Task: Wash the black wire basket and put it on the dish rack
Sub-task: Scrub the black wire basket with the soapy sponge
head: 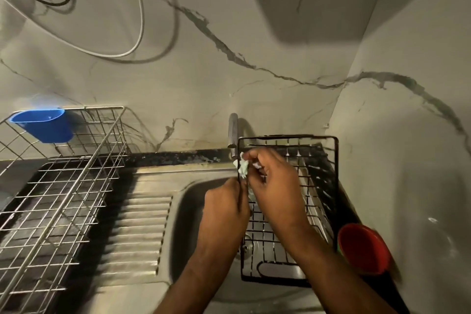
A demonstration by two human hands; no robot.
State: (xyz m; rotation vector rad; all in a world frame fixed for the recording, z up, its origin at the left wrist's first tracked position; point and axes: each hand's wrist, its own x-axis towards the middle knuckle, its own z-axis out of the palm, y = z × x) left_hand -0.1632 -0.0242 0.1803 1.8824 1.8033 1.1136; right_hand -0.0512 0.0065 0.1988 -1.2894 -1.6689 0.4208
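The black wire basket (318,160) sits tilted over the steel sink (188,201), its far rim raised near the tap (233,132). My left hand (226,206) grips the basket's left edge wire. My right hand (272,181) reaches inside the basket and holds a small pale soapy scrubber (243,167) against that same left rim. The silver wire dish rack (63,186) stands on the counter at the left, apart from the basket.
A blue plastic cup (43,123) hangs on the dish rack's far rim. A red container (362,247) stands on the counter right of the basket. The ribbed drainboard (137,232) lies between rack and sink. Cables hang on the marble wall.
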